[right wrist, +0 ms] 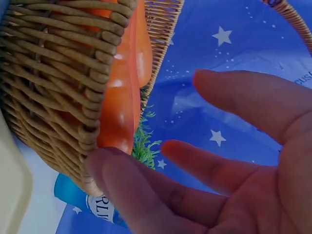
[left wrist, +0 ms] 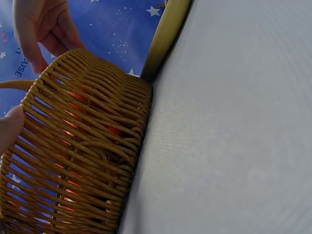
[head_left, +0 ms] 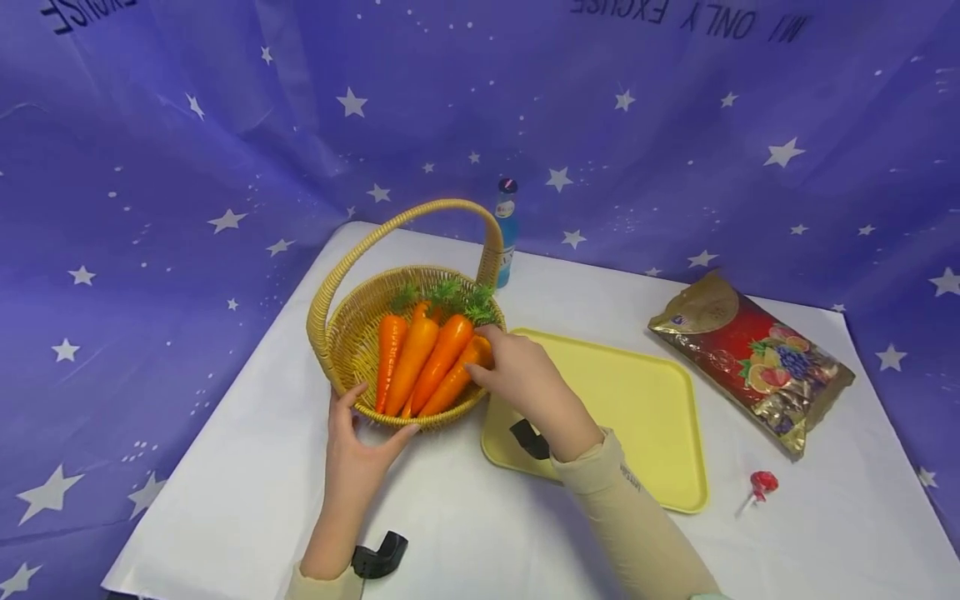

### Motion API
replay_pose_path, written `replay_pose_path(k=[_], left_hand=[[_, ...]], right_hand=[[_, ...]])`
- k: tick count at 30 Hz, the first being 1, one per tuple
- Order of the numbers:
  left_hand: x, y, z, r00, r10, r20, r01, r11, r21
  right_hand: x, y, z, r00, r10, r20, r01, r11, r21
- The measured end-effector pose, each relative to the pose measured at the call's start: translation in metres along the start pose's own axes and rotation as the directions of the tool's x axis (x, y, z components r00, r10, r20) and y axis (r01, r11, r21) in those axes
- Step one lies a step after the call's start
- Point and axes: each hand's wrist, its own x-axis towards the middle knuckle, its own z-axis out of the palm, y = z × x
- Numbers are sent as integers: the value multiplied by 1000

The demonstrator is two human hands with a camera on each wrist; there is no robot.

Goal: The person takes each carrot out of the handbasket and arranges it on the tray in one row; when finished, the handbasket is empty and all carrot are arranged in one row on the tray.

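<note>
A round wicker basket point(head_left: 341, 358) with a tall arched handle holds several orange carrots point(head_left: 412, 358) with green leafy tops point(head_left: 446, 292). My left hand point(head_left: 356, 467) holds the basket's near side, thumb and forefinger spread along the rim; in the left wrist view its thumb point(left wrist: 10, 127) rests at the woven rim. My right hand point(head_left: 525, 379) reaches over the basket's right side beside the rightmost carrot point(head_left: 453, 387). In the right wrist view its fingers are spread, with thumb and forefinger apart and nothing between them; the lower fingertips point(right wrist: 100, 163) overlap the rim and a carrot.
A yellow tray point(head_left: 660, 425) lies right of the basket, partly under my right forearm. Behind the basket stands a blue bottle point(head_left: 505, 242). Farther right are a red and gold fruit-printed bag point(head_left: 757, 358) and a red lollipop point(head_left: 763, 483). A star-patterned blue cloth point(head_left: 570, 125) hangs behind the table.
</note>
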Motion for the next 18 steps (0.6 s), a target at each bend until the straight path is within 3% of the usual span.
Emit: replay_pose_path(k=[10,15,18], left_hand=[[1,1,2,999,-42,6,42,999,12],[3,-2,4,999,-42,-12,42,999,11],[4,-3,7,1000,-11,-27,11,1000,4]], right_hand=[[22,-6,12,999,41,28,-36,986,-164],[32,-10,27,999,25,-28,-31,968,-249],[35,-10,35,998,13,-58,-27,965,-260]])
